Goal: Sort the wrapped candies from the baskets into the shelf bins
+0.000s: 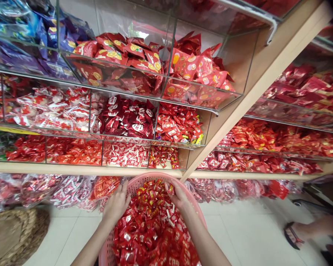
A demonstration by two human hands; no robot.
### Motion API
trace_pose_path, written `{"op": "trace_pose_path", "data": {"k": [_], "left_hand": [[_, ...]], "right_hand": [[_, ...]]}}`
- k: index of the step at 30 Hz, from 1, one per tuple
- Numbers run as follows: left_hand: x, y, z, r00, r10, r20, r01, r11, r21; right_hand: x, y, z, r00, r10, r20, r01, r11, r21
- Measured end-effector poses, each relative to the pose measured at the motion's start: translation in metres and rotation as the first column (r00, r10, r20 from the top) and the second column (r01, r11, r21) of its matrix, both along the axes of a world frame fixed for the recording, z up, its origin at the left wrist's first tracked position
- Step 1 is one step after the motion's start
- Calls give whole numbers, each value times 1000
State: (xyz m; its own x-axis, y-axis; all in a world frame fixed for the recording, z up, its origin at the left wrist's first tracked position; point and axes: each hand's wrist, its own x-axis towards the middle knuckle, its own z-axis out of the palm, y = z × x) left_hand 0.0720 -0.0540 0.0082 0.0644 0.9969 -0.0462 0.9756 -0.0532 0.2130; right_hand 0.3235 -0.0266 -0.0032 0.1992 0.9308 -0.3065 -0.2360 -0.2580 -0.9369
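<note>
A pink perforated plastic basket (197,207) full of wrapped candies is directly in front of me. My left hand (117,203) grips the basket's left rim, fingers outside and thumb at the inner edge. Over the right part of the basket, my right hand (180,197) pinches a small red wrapped candy (170,189) between thumb and fingers. Small red and gold candies (152,195) lie at the basket's far end. White and red candies (170,214) are beside my right wrist, and larger shiny red candies (138,232) fill the near part.
Clear shelf bins ahead hold red orange-print packets (113,51), blue packets (44,44), dark red packets (127,118) and small red candies (180,123). A wooden divider (227,129) slants rightward. Bagged candies (72,190) line the floor. A woven stool (24,232) and a person's sandaled foot (294,234) flank me.
</note>
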Motion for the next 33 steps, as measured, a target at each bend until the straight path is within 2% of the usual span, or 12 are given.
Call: {"op": "trace_pose_path", "data": {"k": [3,6,10,16,23,28,33], "left_hand": [[0,0,0,1000,1,-2,-1,1000,-2],[0,0,-1,1000,-1,1,1,1000,-4],[0,0,-2,1000,0,-7,0,1000,2],[-2,0,-4,1000,-8,-18,9,1000,23],[-4,1,-7,1000,-19,-6,20,998,54],[-3,2,-9,1000,-11,-11,12,999,36],[-2,3,-6,1000,-13,-26,14,999,38]], "right_hand": [[8,-6,5,968,-22,-250,6,998,-67],[7,-11,8,907,5,-422,-64,990,-125],[1,-11,12,871,11,-492,-82,989,-122],[3,-5,17,915,91,-394,-116,992,-40],[10,4,5,954,262,-145,-271,962,-42],[9,12,0,964,263,-28,-265,960,-91],[8,24,1,946,318,66,-310,945,-108]]}}
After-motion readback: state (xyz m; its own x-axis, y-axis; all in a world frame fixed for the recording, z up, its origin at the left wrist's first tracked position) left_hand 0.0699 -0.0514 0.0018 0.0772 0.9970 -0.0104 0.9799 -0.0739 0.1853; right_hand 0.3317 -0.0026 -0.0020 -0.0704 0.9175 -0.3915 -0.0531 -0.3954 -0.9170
